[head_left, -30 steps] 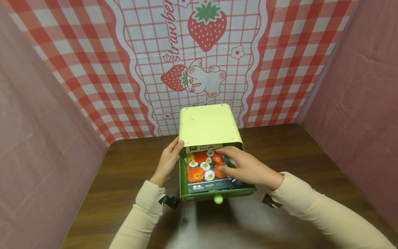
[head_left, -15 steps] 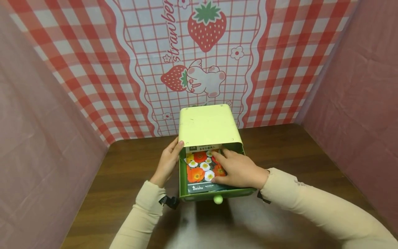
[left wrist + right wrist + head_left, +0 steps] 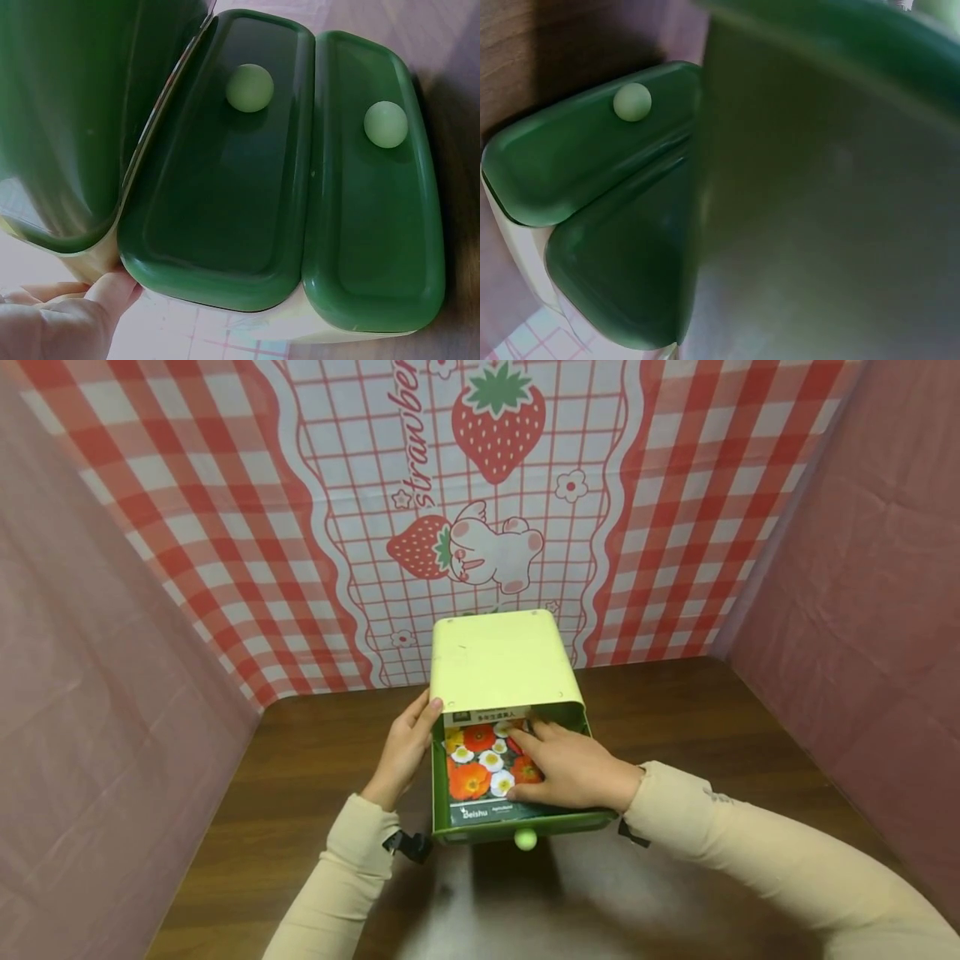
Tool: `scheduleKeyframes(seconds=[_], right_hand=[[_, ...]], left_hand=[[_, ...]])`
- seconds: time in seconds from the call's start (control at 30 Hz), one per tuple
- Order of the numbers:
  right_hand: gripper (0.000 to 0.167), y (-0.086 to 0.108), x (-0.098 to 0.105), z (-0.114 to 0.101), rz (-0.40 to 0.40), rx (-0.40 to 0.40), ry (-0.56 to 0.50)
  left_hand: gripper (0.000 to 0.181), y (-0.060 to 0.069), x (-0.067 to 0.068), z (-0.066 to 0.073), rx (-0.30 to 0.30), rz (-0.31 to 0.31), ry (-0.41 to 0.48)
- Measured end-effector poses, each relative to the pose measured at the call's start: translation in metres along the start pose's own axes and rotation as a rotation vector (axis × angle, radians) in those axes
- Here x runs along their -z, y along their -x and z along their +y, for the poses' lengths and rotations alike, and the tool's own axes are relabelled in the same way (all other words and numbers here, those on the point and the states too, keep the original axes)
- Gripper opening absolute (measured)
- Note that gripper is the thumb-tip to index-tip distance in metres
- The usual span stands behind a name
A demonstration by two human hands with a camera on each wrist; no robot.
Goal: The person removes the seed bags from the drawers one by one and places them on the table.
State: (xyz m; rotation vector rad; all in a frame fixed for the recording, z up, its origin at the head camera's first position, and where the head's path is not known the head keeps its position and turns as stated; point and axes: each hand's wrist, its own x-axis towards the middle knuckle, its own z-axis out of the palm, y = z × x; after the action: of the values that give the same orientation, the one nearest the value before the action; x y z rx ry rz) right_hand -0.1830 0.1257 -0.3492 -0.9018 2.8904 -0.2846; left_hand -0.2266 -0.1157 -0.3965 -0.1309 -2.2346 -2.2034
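A small drawer cabinet [image 3: 502, 662] with a pale yellow-green shell stands on the table in the head view. Its green top drawer [image 3: 480, 836] is pulled out, with a round light green knob [image 3: 526, 839]. Inside lies a flower-printed seed packet [image 3: 480, 762] showing poppies, partly covered by my right hand [image 3: 581, 770]. That hand's fingers spread over the packet's right part, thumb near its lower edge; the fingertips toward the back are hard to see. My left hand [image 3: 402, 745] rests against the cabinet's left side, thumb at the front corner of the shell.
Below, two closed green drawers show in the left wrist view: a middle drawer [image 3: 217, 187] and a bottom drawer [image 3: 375, 225], each with a knob. A red-and-white strawberry cloth [image 3: 352, 527] hangs behind the wooden table [image 3: 300, 777]. Pink cloth [image 3: 847, 568] covers the sides.
My right hand has moved left and farther over the seed packet, covering more of it. The packet has slid very slightly left. My left hand stays at the cabinet's side.
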Motion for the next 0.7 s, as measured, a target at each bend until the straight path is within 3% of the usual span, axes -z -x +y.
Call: scheduleKeyframes(seconds=[0.37, 0.7], right_hand=[[0.082, -0.0021, 0.0010, 0.0005, 0.000, 0.027, -0.076], [0.081, 0.0000, 0.0009, 0.0017, 0.042, 0.018, -0.234]], left_hand=[[0.057, -0.0010, 0.0004, 0.0015, 0.004, -0.016, 0.022], [0.058, -0.0003, 0.0006, -0.0003, 0.014, -0.012, 0.018]])
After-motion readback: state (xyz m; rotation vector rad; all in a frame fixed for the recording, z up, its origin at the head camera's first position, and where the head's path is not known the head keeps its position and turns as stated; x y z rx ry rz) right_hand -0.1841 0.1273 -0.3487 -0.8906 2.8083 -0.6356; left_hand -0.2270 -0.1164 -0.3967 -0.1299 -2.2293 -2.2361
